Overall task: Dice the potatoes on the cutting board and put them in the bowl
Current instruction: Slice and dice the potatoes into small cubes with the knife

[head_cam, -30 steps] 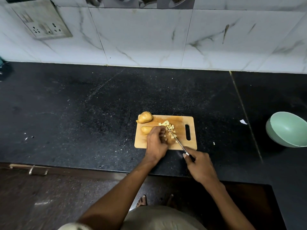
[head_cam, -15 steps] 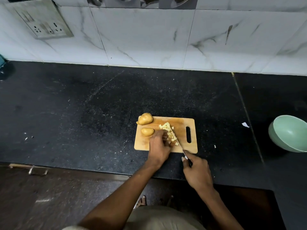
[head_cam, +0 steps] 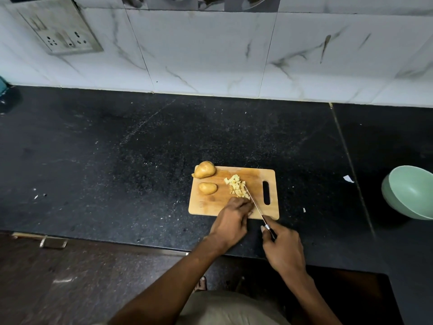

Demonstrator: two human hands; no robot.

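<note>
Head view, far left: sitting on the white marble-pattern wall tiles [head_cam: 210,55], a grey metal socket plate [head_cam: 58,29]; below it, stretching across the frame, a black speckled stone countertop [head_cam: 117,148], carrying a few pale crumbs [head_cam: 36,196] near its left part.
Cabinet front: showing below the counter edge at lower left, a small metal handle [head_cam: 53,242].
Board, left end: lying on the rectangular light wooden cutting board [head_cam: 203,207], two whole yellow-brown potatoes; the larger whole potato [head_cam: 204,169] overhanging the far-left corner, the smaller whole potato [head_cam: 207,188] sitting just nearer.
Board, middle: resting right of the smaller potato, a heap of pale yellow diced potato pieces [head_cam: 237,188].
Left hand [head_cam: 230,222]: reaching onto the near edge of the board, fingers curling down over something at the near end of the heap; cannot tell what is under them, or whether anything is being gripped.
Knife: running diagonally, thin silver-bladed knife [head_cam: 254,204], tip touching the right side of the dice, blade passing just beside the left fingertips.
Right hand [head_cam: 283,249]: hovering over the counter near the board's near-right corner, fingers wrapping round the dark knife handle.
Board, right end: showing an oval handle slot [head_cam: 266,193].
Counter, right: lying beyond the board, two small white scraps [head_cam: 348,178].
Far right: sitting well apart from the board, partly cut by the frame edge, a pale green round bowl [head_cam: 410,192], interior looking bare where visible.
</note>
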